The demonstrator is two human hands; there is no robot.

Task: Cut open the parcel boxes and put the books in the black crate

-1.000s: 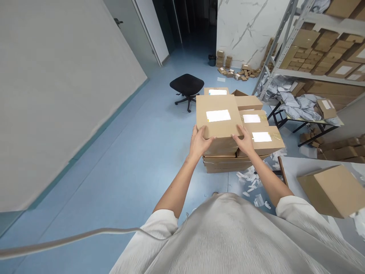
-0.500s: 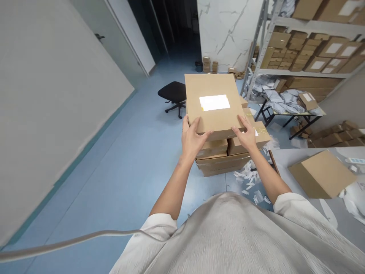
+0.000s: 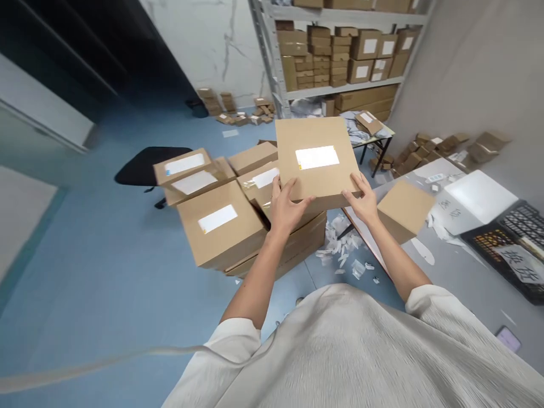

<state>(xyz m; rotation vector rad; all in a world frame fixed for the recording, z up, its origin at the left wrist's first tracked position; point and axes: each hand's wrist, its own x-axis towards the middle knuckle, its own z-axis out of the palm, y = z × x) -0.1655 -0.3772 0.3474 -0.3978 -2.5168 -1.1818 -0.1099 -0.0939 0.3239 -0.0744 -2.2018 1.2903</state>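
Note:
A flat brown cardboard box (image 3: 314,133) with a white label (image 3: 317,157) on its lid is held up in front of me. My left hand (image 3: 287,207) grips its near left corner, thumb along the front edge. At the near right corner my right hand (image 3: 361,198) grips it too, thumb on the front edge. The fingers under the box are hidden. Behind and left of it stands a stack of labelled boxes; the closest is a large carton (image 3: 225,226) with a white label.
A grey table (image 3: 459,306) on the right bears another carton (image 3: 403,209), a black crate (image 3: 510,243) and a phone (image 3: 508,339). Paper scraps (image 3: 342,243) litter the floor. A black chair (image 3: 144,164) is at left; shelving (image 3: 340,90) full of boxes stands behind. A pale cable (image 3: 106,360) crosses lower left.
My view has turned to the right, so the stack, chair and shelves have shifted left and more of the table shows. Both hands still hold the box in front of me.

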